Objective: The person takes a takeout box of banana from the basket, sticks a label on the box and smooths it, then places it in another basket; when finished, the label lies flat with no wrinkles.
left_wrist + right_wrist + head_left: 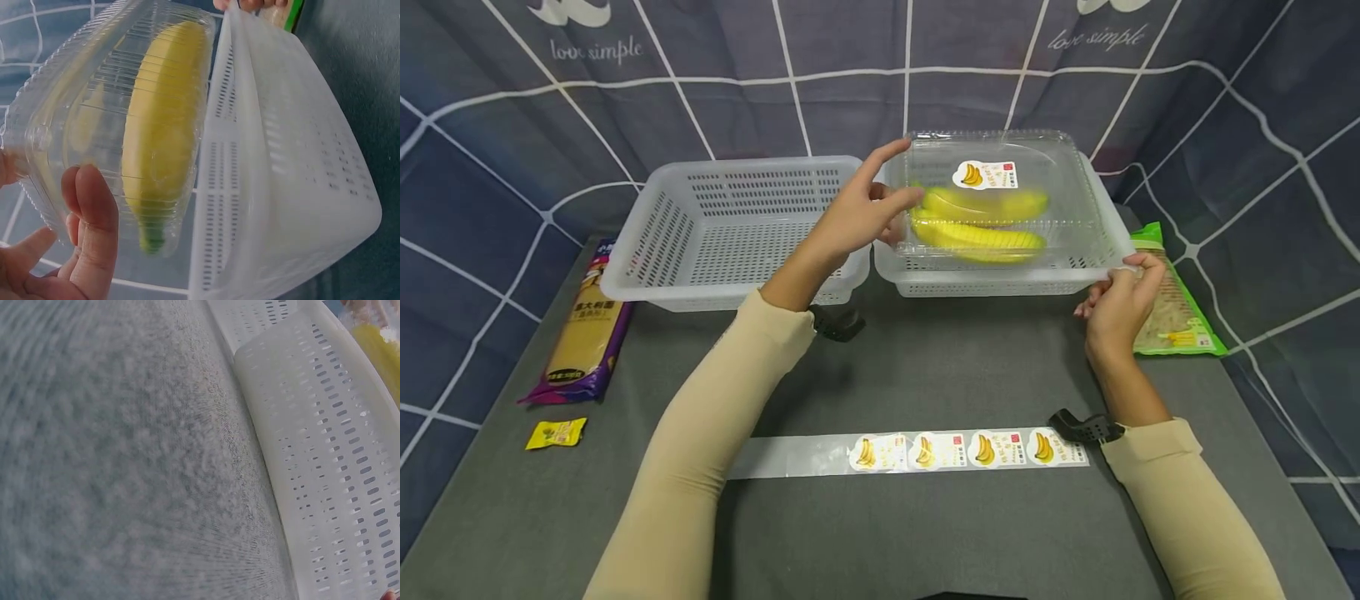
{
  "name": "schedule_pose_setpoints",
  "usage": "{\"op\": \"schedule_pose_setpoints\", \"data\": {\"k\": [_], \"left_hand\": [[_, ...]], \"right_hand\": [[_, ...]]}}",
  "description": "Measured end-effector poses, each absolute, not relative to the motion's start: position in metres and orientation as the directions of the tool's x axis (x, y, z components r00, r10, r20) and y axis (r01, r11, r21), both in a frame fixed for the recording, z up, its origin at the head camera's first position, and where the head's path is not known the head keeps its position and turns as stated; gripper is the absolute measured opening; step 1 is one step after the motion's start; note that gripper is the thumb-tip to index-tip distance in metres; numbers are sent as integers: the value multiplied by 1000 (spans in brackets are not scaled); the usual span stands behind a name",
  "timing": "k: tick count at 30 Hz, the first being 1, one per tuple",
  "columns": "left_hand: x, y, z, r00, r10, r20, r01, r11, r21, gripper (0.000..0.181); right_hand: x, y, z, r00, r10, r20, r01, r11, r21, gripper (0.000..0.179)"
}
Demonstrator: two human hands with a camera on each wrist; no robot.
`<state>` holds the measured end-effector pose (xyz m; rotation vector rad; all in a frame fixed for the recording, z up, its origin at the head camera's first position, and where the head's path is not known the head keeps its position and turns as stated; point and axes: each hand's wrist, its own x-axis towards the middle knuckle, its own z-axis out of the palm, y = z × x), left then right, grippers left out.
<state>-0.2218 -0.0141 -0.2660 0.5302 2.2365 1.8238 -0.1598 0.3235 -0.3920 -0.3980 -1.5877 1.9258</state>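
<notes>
My left hand [868, 204] grips the left end of a clear plastic clamshell box [1037, 179], thumb and fingers on its edge. Inside lie yellow bananas [977, 239], and a banana sticker [985, 175] is on the lid. The box is held over the right white basket [992, 285]; in the left wrist view, a banana [164, 119] shows through the box wall beside the basket rim [250, 125]. At the basket's front right corner, my right hand [1122, 304] pinches the rim. Only a fingertip of it appears in the right wrist view.
Another white basket [737, 296] stands at left. A sticker strip [820, 455] lies across the front of the table. Far left are a pasta packet [580, 333] and a small yellow packet [556, 433]. A green-edged bag [1176, 312] lies right of the right hand.
</notes>
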Motion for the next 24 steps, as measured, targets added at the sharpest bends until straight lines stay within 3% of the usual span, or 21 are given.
{"op": "schedule_pose_setpoints", "data": {"k": [12, 24], "left_hand": [[-257, 17, -274, -887, 446, -119, 16, 288, 957, 74], [-258, 29, -297, -900, 423, -102, 101, 431, 897, 74]], "right_hand": [[-160, 330, -391, -750, 642, 161, -278, -85, -957, 18], [-164, 325, -398, -757, 627, 182, -283, -64, -957, 19]]}}
